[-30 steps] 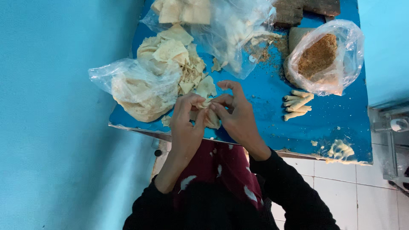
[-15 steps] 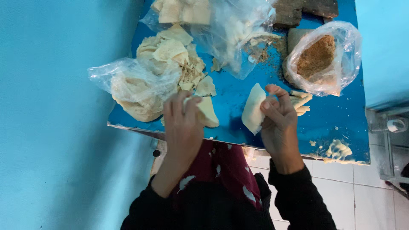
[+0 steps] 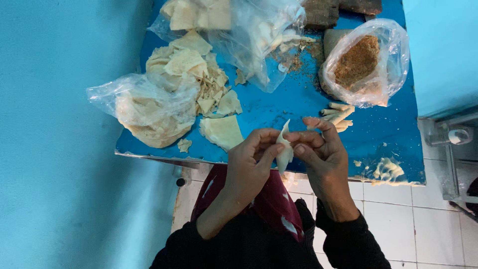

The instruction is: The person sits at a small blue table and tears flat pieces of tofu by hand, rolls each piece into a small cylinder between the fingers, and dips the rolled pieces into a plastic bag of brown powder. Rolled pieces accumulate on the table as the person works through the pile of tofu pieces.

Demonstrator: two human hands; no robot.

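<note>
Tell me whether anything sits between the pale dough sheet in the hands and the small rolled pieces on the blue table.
Nothing visible does. Left hand and right hand pinch the thin pale dough sheet; only bare blue table separates it from the rolled pieces.

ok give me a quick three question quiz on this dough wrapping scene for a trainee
1. True or false: both hands pinch the same thin dough sheet.
2. Which lies nearest the right hand? A) the rolled dough pieces B) the bag of brown crumbs C) the heap of dough scraps
3. What colour is the table?

Key: 1 true, the left hand and the right hand meet on it. 2 A. 3 blue.
</note>
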